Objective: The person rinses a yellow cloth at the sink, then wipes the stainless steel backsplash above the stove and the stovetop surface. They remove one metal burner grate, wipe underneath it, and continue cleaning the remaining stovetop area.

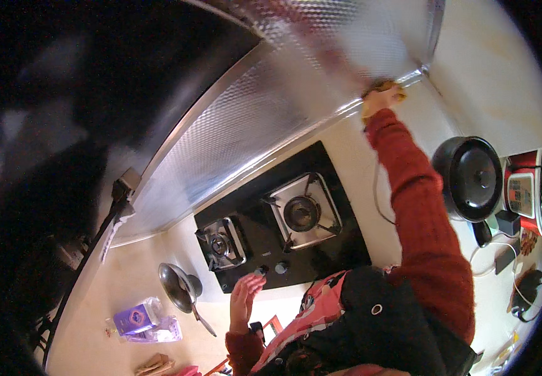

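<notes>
My right hand (pixel 380 100) is stretched far out to the back right, its fingers closed on a small yellow-and-dark thing (pixel 399 93) that looks like a sponge or cloth. It presses against the foot of the shiny embossed foil wall sheet (pixel 265 119), where this meets the white counter. My left hand (pixel 244 299) hovers at the front edge of the black gas hob (pixel 255 232), near its two knobs (pixel 281 267). Its fingers are stretched out, with nothing seen in them. Both burners of the hob carry no pot.
A black lidded pan (pixel 469 178) stands on the right, beside a red-and-white appliance (pixel 530 194) with cables. To the left are a metal wok (pixel 177 288) and a purple pack (pixel 136 319). A dark range hood (pixel 95 94) hangs over the upper left.
</notes>
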Demonstrator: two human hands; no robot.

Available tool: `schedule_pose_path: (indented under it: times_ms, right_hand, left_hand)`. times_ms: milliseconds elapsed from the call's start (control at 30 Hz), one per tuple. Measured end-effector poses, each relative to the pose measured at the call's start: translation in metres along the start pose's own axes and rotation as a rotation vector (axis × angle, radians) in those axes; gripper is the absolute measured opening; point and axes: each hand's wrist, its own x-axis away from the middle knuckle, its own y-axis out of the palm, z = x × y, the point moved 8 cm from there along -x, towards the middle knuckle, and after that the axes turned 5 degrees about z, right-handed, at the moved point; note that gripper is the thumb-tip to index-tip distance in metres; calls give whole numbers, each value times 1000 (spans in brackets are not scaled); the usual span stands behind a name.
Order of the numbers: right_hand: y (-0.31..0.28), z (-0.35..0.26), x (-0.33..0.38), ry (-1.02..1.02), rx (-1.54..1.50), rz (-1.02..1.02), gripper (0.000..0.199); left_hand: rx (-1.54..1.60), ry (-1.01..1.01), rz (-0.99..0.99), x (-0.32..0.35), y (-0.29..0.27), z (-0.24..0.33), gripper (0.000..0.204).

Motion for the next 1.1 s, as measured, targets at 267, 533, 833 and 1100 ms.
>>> schedule_pose_path:
  times_ms: [267, 533, 833, 1100]
  right_hand:
    - [65, 34, 130, -493, 1387, -780, 38]
    - [36, 21, 139, -676, 879, -737, 26]
    - [79, 13, 164, -1278, 1224, -1067, 22]
    - [125, 77, 295, -343, 1070, -1723, 37]
  left_hand:
    - [89, -31, 110, 21, -20, -29, 40]
    - [108, 106, 56, 46, -26, -26, 39]
    - [257, -14, 280, 112, -39, -116, 43]
    - [362, -14, 316, 129, -16, -155, 40]
